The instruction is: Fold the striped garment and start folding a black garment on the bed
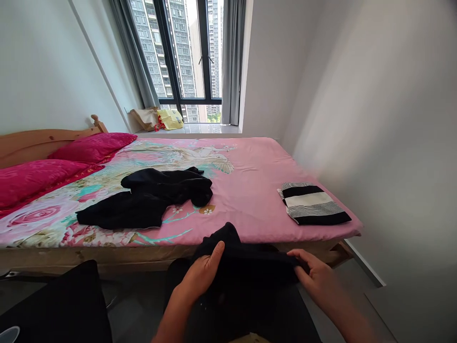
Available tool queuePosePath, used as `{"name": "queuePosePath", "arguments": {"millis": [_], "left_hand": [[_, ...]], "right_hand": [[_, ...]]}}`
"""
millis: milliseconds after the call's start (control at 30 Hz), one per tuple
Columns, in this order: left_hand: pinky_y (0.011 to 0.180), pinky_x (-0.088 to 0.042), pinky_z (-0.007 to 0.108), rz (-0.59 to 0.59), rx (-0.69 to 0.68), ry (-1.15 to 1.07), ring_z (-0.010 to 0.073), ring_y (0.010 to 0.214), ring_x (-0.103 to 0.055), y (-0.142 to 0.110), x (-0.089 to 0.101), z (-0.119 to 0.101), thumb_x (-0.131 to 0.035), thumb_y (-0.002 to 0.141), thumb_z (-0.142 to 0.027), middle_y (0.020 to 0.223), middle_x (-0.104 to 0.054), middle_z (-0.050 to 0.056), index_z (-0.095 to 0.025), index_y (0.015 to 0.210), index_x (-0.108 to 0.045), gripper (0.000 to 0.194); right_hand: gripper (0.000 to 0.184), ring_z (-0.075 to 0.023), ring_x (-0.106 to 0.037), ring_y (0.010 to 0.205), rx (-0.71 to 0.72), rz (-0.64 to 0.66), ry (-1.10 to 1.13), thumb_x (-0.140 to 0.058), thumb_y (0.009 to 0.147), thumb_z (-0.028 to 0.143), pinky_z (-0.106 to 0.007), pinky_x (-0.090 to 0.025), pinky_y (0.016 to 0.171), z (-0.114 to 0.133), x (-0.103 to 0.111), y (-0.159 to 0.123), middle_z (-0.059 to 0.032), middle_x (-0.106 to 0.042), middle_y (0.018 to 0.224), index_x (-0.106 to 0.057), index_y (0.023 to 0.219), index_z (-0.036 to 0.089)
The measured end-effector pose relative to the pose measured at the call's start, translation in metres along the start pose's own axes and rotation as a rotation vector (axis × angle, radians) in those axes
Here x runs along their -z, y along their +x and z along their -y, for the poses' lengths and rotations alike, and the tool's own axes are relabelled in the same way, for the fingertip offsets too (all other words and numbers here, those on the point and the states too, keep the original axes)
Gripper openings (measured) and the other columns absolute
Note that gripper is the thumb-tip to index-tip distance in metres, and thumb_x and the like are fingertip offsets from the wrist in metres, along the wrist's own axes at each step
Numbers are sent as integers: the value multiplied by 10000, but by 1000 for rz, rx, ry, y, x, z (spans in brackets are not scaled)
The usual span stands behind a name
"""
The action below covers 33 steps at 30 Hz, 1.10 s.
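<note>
A black piece of clothing (246, 259) is stretched between my hands, low in the view in front of the bed's edge; its kind does not show. My left hand (205, 271) grips its left part, thumb on top and fingers hidden beneath the cloth. At the right end, my right hand (312, 271) pinches the fabric between thumb and fingers. Beyond them, a crumpled black garment (153, 195) lies spread on the bed. To the right rests a folded striped cloth (314, 204) in black, white and grey.
The bed (257, 190) has a pink flowered sheet, with red pillows (93, 146) by the wooden headboard (46, 138). Bags (169, 119) lie on the windowsill. A black surface (60, 305) holding a partly visible round item (10, 334) is at lower left. A wall bounds the right.
</note>
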<state>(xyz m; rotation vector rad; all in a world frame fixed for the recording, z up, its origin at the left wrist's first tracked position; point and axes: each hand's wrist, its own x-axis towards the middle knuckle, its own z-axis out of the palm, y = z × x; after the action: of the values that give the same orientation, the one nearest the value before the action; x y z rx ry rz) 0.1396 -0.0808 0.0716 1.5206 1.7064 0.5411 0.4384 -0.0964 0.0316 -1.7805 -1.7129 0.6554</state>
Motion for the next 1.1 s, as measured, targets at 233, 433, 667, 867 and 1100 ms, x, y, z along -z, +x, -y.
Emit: {"name": "queuePosePath", "arguments": {"millis": [233, 433, 667, 867, 1100], "left_hand": [[570, -414, 269, 46, -136, -217, 210, 630, -564, -4, -8, -1, -589, 741, -491, 535, -603, -6, -189, 585, -659, 347], [580, -386, 238, 239, -338, -108, 170, 660, -539, -7, -18, -12, -530, 788, -364, 658, -625, -16, -179, 707, -677, 250], [633, -404, 254, 55, -431, -18, 164, 715, -526, -20, -41, -39, -669, 693, -403, 785, -593, 11, -184, 823, -585, 268], [789, -441, 360, -30, -483, 252, 255, 882, -617, 5, -53, -35, -471, 744, -148, 946, -685, 89, -186, 978, -640, 291], [911, -428, 351, -285, -266, 375, 268, 1077, -601, 32, 45, -27, -412, 747, -174, 1179, -665, 62, -212, 1191, -635, 498]], "right_hand": [[310, -203, -611, 896, 16, -127, 159, -453, 802, 304, -313, -471, 781, 0, -1, -2, -32, -653, 1030, -593, 1072, 244], [326, -174, -588, 885, 67, -174, 446, -440, 812, 264, -262, -463, 772, 46, 3, 7, -36, -642, 1011, -569, 1104, 195], [311, -117, -532, 605, 180, -158, 328, -480, 745, 177, -230, -437, 597, 78, -6, 15, 10, -623, 774, -606, 1028, 208], [354, -159, -601, 873, 425, -232, 176, -474, 714, 115, -273, -471, 791, 93, -3, 27, -7, -658, 959, -610, 1020, 230], [396, -159, -581, 831, 347, -230, -294, -440, 654, 42, -258, -406, 654, 45, 24, 70, -15, -611, 1016, -602, 963, 229]]}}
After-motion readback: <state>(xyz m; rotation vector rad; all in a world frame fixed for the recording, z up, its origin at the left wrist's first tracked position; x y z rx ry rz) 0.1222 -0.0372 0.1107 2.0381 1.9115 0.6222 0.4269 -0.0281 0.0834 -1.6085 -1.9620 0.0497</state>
